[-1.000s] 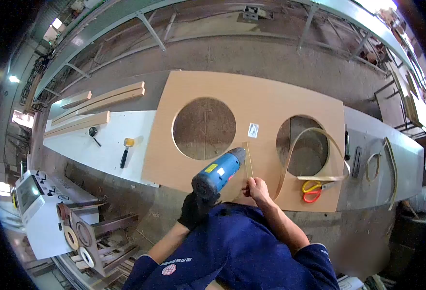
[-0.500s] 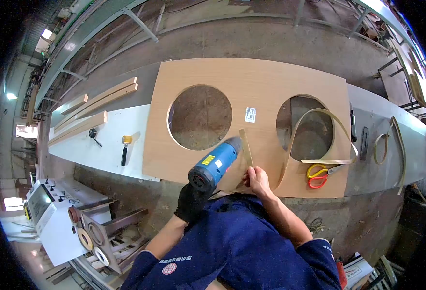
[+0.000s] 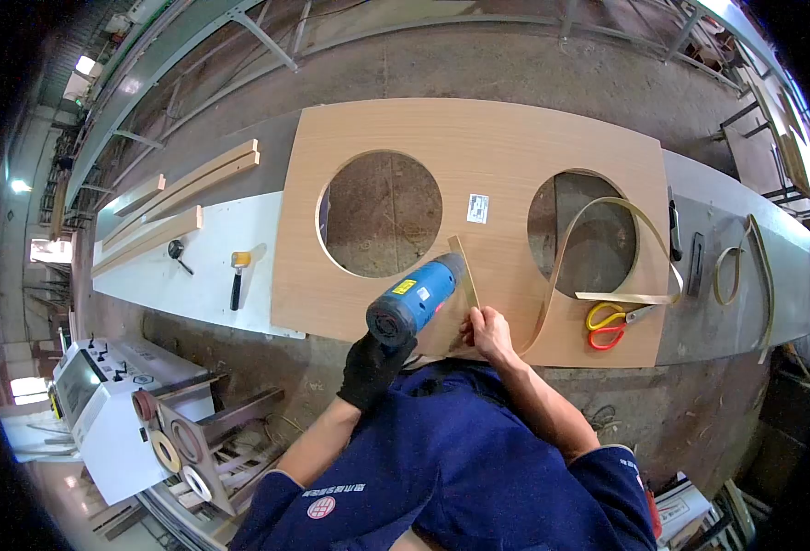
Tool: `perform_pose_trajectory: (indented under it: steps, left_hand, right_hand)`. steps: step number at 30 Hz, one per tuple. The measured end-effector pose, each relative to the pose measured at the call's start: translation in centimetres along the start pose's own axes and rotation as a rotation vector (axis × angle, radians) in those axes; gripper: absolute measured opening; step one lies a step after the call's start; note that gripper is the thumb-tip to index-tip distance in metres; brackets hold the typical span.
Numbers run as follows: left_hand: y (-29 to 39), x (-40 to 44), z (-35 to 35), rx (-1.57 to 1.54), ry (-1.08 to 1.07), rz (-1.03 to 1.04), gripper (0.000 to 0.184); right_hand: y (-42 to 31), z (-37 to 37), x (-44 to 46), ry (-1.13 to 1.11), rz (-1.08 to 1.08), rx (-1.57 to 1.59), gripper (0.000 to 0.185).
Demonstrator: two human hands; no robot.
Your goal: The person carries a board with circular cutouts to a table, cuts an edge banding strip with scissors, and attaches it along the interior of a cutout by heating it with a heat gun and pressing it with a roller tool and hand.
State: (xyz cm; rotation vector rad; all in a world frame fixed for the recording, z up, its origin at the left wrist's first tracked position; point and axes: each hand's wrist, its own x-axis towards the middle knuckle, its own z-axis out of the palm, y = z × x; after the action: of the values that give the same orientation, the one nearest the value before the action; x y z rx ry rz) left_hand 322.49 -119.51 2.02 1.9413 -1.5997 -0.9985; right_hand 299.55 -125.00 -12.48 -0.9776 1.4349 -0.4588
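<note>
Strip of thin, pale, bendy material points inward from the near edge of a smooth wood-grain board, its lower end pinched by the bare right hand, thumb against curled fingers. The black-gloved left hand wraps round a hard blue heat gun, nozzle right by the strip; contact cannot be told. Good work here likely means warming evenly and keeping bare fingertips clear. Two round holes sit either side; a springy loop curves over the right-hand one, and yellow-and-red scissors lie toward the board's near right corner.
</note>
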Motion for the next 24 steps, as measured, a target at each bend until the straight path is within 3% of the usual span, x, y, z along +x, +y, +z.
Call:
perform_pose_trajectory:
  steps: [5,14,19,24]
  left_hand:
    - [1.6,1.0,0.2,-0.026,0.115,0.016,0.039]
    - [0.2,1.6,0.0,0.030,0.064,-0.055,0.049]
    - [-0.2,2.0,0.1,-0.003,0.119,0.045,0.051]
    - [0.6,1.6,0.4,0.000,0.122,-0.019,0.051]
  right_hand:
    - [0.8,0.1,0.3,0.022,-0.033,-0.034,0.041]
    - [0.7,0.3,0.2,0.051,-0.023,-0.038,0.046]
    - [0.7,0.1,0.3,0.062,-0.087,-0.119,0.046]
    - [1.5,0.0,0.8,0.023,-0.089,-0.100,0.040]
